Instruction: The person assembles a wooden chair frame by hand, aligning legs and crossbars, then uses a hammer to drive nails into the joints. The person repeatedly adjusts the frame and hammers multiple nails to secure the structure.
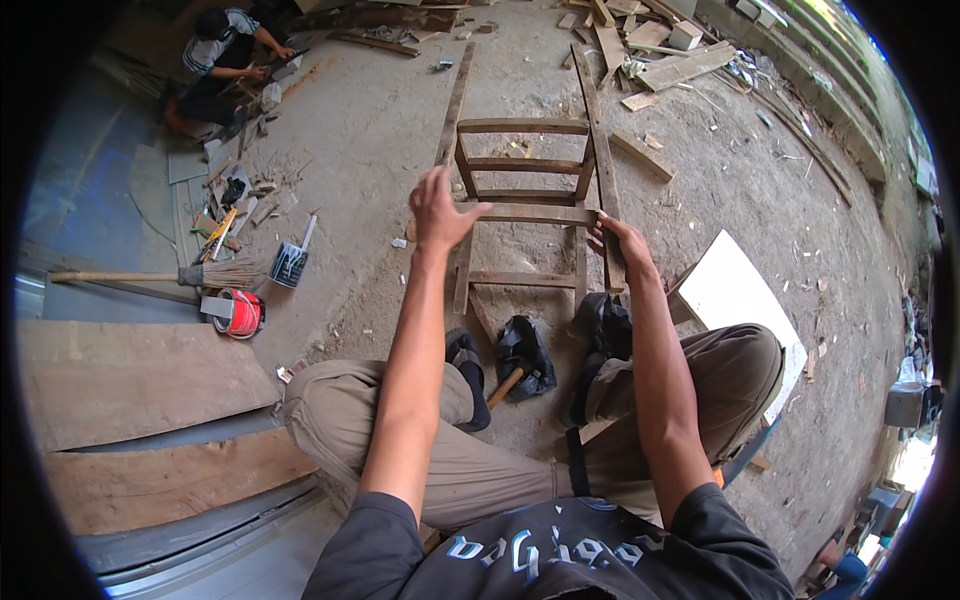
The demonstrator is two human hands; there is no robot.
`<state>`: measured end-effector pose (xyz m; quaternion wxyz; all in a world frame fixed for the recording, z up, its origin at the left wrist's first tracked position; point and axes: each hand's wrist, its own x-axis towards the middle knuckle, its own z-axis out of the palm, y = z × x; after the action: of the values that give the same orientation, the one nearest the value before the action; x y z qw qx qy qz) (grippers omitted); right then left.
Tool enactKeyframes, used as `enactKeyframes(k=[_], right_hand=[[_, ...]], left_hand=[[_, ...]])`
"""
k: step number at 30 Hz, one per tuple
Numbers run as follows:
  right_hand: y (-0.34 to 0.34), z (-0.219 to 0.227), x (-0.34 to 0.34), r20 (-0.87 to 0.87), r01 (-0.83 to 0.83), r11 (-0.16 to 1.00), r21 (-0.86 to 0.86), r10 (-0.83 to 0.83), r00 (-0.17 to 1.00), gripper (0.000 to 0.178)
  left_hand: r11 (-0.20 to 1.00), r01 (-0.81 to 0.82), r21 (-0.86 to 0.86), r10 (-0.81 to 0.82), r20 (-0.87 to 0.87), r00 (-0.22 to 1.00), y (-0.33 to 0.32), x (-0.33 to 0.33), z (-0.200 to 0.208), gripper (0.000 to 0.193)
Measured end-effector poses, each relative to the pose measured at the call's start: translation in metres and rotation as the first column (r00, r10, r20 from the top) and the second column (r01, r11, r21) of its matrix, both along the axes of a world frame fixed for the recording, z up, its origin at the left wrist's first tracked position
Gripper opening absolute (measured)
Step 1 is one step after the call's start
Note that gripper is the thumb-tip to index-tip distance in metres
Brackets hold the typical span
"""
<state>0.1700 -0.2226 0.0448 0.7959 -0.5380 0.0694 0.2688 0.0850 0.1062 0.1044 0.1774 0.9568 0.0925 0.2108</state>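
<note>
Grip on the right (627,243) was wrapped around the right long rail (607,180) of a wooden frame (528,166), close to the end of its near crossbar (535,214). Left grip (437,212) was on the left side of the same frame, thumb spread onto the crossbar's left end, fingers blurred over the left rail (455,105); couldn't tell if it was closed around the wood. Frame was on the dusty floor (370,150), straight ahead of the seated person, near end just beyond the shoes, several rungs between its two long rails.

Black bag (536,350) was between the feet, wooden handle (507,387) angled against it. White board (745,300) was by the right knee, tilted in view. Loose wood block (642,157) was just right of the frame; scrap wood (690,68) was piled farther off, upper right. On the left: broom (225,275), red can (238,316) just below its bristles, two wide planks (150,380) nearer the person. Co-worker (235,65) was crouched upper left, well apart, hands on something too small to make out.
</note>
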Motion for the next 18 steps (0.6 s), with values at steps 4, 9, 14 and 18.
enactKeyframes(k=[4,9,14,18], right_hand=[[0.003,0.002,-0.003,-0.005,-0.003,1.000,0.001,0.003,1.000,0.039],[0.005,0.005,-0.002,0.001,-0.031,0.997,0.067,0.031,1.000,0.037],[0.003,0.012,-0.012,-0.022,-0.032,0.983,0.181,0.037,0.999,0.034],[0.000,0.006,-0.006,-0.019,-0.020,0.975,0.223,0.025,1.000,0.033]], left_hand=[[0.942,0.276,0.193,-0.259,-0.110,0.960,-0.068,0.019,-0.005,0.084],[0.942,0.326,0.075,-0.273,-0.389,0.880,-0.083,0.038,-0.029,0.052],[0.920,0.390,0.048,-0.349,-0.356,0.867,-0.075,0.032,-0.026,0.044],[0.917,0.400,0.005,-0.371,-0.366,0.854,-0.078,0.032,-0.012,0.046]])
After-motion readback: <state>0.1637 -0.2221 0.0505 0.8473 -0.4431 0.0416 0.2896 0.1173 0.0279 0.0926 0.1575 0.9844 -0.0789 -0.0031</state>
